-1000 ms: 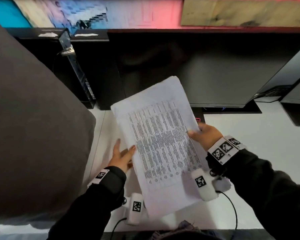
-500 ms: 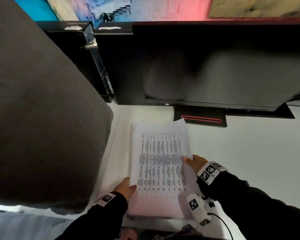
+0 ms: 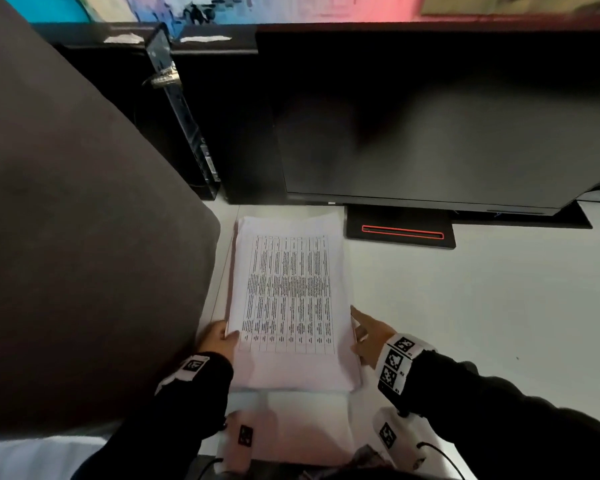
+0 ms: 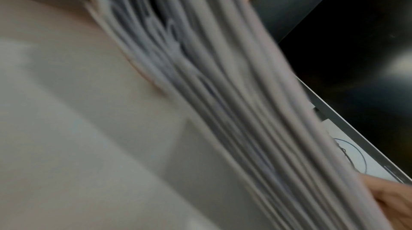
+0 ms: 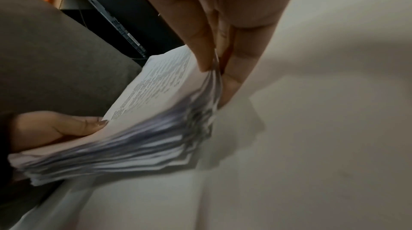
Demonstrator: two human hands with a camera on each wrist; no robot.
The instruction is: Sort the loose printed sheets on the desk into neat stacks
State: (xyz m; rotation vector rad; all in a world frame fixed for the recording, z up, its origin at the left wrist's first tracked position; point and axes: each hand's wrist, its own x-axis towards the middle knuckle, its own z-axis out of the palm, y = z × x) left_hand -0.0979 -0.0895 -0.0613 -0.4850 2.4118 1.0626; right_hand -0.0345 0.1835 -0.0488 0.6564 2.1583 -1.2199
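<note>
A thick stack of printed sheets point(image 3: 288, 299), a table of text on top, lies lengthwise on the white desk point(image 3: 465, 306) in front of the monitor. My left hand point(image 3: 222, 336) grips its near left edge, thumb on the top page point(image 5: 55, 128). My right hand point(image 3: 368, 336) is at the near right edge, pinching the fanned sheet edges point(image 5: 178, 142) between thumb and fingers point(image 5: 236, 68). The near end sits slightly off the desk with a shadow under it. The left wrist view shows only blurred sheet edges point(image 4: 200, 92).
More white sheets point(image 3: 305, 424) lie on the desk below the stack, near the front edge. A dark monitor point(image 3: 430, 116) and its stand with a red line point(image 3: 400, 232) are behind. A large grey padded surface point(image 3: 84, 237) fills the left.
The stack, held up and tilted a second ago, has come down flat and straight toward the desk. Both hands went down with it, still at its near edges.
</note>
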